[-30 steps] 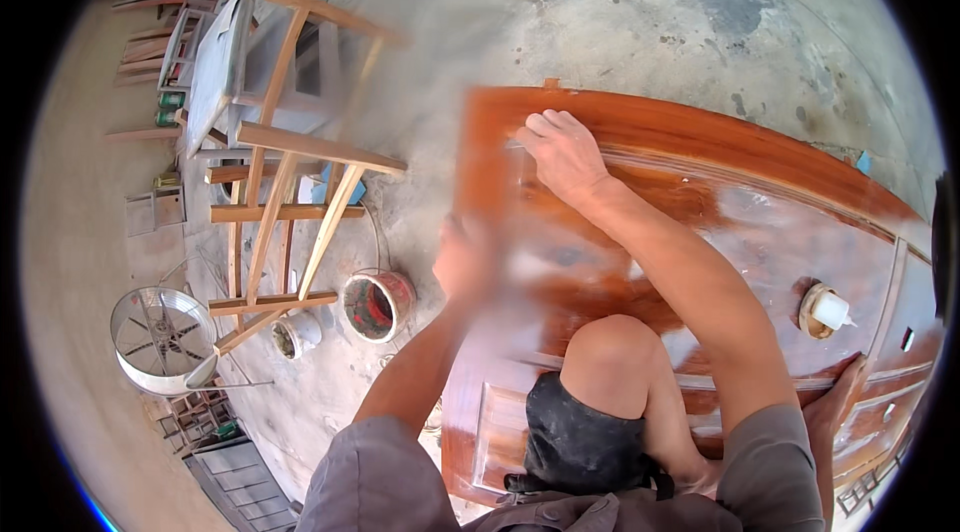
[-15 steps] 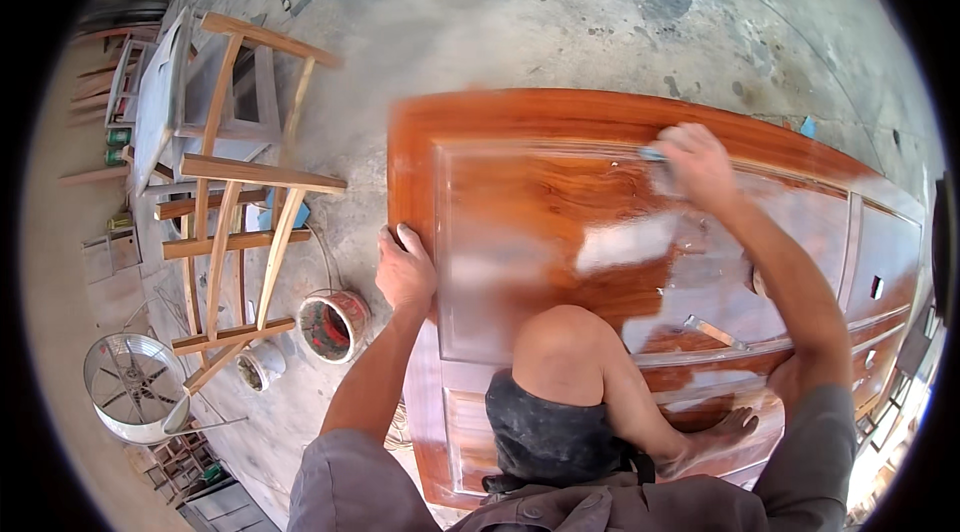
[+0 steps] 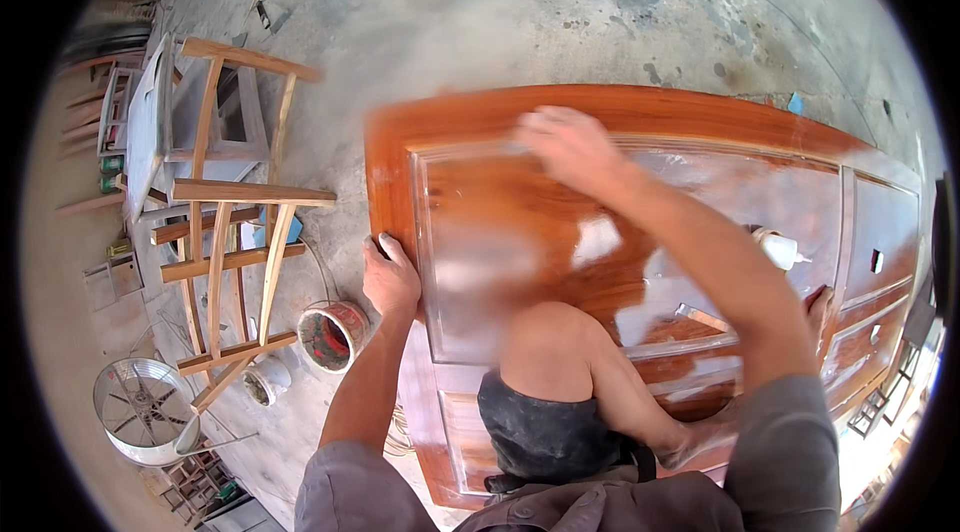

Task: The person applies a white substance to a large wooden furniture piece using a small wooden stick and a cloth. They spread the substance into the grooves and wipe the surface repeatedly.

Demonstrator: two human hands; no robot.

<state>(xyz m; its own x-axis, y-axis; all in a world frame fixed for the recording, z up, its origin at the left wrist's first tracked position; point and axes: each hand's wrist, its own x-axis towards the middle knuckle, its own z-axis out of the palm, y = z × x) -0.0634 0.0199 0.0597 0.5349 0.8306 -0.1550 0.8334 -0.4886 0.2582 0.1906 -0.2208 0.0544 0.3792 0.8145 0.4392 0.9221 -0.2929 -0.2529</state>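
A large reddish-brown panelled wooden door (image 3: 520, 104) lies flat before me, its surface part glossy, part whitish and dusty. My left hand (image 3: 390, 277) is closed round its left edge, thumb on top. At the upper moulding, my right hand (image 3: 568, 147) presses down, fingers bent together over a small pale-blue piece, mostly hidden and blurred. On the panel to the right of my knee lies a small flat tool (image 3: 703, 318) with a wood-coloured part. A white bottle (image 3: 778, 250) with a narrow tip shows beyond my right forearm.
My bent knee (image 3: 545, 352) and bare foot are over the door. Wooden frames (image 3: 255, 192) stand at left, close to a reddish bucket (image 3: 333, 337), a smaller white pail (image 3: 265, 380) and a round metal fan (image 3: 145, 410). Concrete floor (image 3: 430, 22) stretches beyond the door's far edge.
My right hand has slid left along the upper moulding. My left hand keeps its hold on the door's edge. The white bottle has come into sight from behind my right arm.
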